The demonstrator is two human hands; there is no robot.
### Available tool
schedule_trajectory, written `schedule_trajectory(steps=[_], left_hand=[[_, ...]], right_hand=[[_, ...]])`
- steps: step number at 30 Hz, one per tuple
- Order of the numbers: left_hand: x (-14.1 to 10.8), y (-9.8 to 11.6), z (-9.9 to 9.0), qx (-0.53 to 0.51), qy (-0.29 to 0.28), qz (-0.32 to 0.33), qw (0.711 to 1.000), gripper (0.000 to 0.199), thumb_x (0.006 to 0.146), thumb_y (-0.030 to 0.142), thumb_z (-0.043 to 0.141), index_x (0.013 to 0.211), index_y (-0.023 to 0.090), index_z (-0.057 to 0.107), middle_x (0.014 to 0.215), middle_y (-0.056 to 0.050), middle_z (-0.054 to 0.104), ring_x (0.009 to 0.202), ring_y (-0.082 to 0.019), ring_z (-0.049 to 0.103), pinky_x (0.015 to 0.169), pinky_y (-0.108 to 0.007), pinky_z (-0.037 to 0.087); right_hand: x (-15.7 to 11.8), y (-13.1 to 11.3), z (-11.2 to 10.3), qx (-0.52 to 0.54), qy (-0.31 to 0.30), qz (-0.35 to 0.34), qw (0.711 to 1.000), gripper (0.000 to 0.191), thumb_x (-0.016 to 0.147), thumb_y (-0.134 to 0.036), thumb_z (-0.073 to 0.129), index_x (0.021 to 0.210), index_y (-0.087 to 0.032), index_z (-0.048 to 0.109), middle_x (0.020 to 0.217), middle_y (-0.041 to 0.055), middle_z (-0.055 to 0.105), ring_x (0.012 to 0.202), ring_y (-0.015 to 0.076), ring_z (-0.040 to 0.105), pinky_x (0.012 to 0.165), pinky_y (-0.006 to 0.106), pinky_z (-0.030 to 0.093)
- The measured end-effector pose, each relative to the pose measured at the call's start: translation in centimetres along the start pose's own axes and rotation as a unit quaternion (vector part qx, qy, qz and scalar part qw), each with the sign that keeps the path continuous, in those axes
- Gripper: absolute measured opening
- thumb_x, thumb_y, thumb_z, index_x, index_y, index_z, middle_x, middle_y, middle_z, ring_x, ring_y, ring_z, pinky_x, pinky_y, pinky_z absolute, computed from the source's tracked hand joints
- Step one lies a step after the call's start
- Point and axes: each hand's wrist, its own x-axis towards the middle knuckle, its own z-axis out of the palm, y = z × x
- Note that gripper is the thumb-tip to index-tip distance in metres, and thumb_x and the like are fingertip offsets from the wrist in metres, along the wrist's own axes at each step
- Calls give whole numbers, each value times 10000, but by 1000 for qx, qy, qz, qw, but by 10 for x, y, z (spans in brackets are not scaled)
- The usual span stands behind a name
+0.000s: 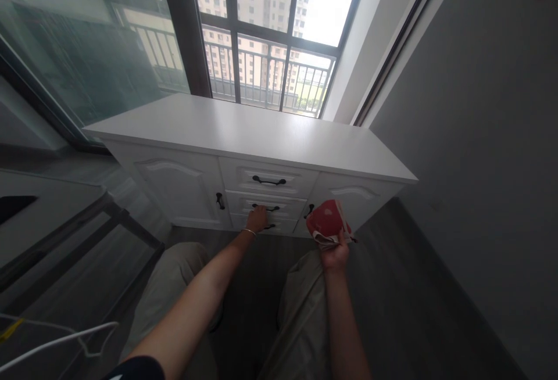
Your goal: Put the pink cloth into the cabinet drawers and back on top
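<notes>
A white cabinet [261,130] stands in front of me, with a door on each side and a middle column of drawers, all with black handles. My left hand [257,218] is closed at the left part of the middle drawer's handle [272,209], with a thin bracelet at the wrist. My right hand [336,255] grips a folded red cloth [326,218] with pale edges, held before the right door [353,191]. The top drawer [269,180] is closed. A lower handle [269,227] shows just beneath my left hand.
Behind the cabinet are dark-framed windows [265,34]. At the left stands a table or stand [52,205] with a dark frame, and a white cable [56,342] lies lower down. A grey wall [471,136] rises at the right. My knees are below the cabinet front.
</notes>
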Motion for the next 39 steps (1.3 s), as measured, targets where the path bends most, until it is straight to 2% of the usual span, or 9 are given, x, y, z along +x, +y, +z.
schedule_trajectory(steps=[5,9,14,18,22,26,31,34,39], left_hand=[[-5,3,10,9,-7,-14,1000,600,890,250,641,1473,255,499,1453,-189,534,1409,-345,457,1046,-506,493],[-17,6,18,18,-6,-22,1000,599,892,209,620,1477,215,491,1478,-207,526,1450,-343,423,1051,-506,508],[-55,12,37,33,8,-44,998,663,891,148,533,1546,152,433,1595,-241,438,1555,-350,316,1113,-521,477],[-91,17,47,48,22,-48,997,694,892,157,524,1577,138,414,1625,-242,425,1565,-346,324,1133,-512,466],[-119,18,43,42,13,-47,998,696,883,181,572,1565,142,434,1611,-231,450,1548,-346,358,1122,-500,480],[-143,20,35,28,-11,-45,999,658,892,199,599,1533,137,462,1585,-217,477,1527,-340,388,1117,-487,491],[-178,29,34,21,-36,-63,997,620,903,200,579,1506,103,473,1579,-226,474,1523,-352,382,1120,-508,488],[-198,33,36,11,-56,-77,995,607,895,211,584,1488,118,489,1583,-219,474,1522,-353,382,1125,-509,484],[-214,35,28,-11,-79,-72,994,622,883,197,562,1497,133,480,1593,-210,474,1527,-355,376,1131,-527,476]], right_hand=[[-3,-1,3,7,10,20,1000,280,925,-368,667,1162,-265,775,1106,67,812,1003,226,771,947,532,596],[-3,-2,4,5,15,28,999,273,925,-371,668,1155,-273,776,1122,64,809,1024,241,765,967,570,579],[-3,-2,4,8,13,32,999,241,922,-355,666,1119,-279,781,1103,50,812,1036,245,765,942,557,598],[-2,-1,1,-17,-3,16,1000,254,920,-377,669,1133,-283,772,1135,42,806,1086,240,754,959,543,598],[-2,-2,-3,-36,-29,11,999,269,912,-404,683,1131,-276,773,1122,49,808,1081,247,756,935,537,608],[-1,-5,-6,-29,-13,-1,999,286,930,-397,655,1167,-284,770,1140,48,806,1082,232,755,900,490,623],[0,-8,-10,-47,-13,-4,999,320,924,-411,652,1192,-283,770,1213,84,784,1160,265,726,945,553,590],[1,-8,-11,-61,-14,-9,998,312,916,-418,654,1173,-287,774,1217,79,783,1173,266,718,944,551,588],[1,-6,-12,-76,-25,-6,997,325,908,-440,655,1159,-272,774,1243,96,771,1189,285,707,943,584,581]])
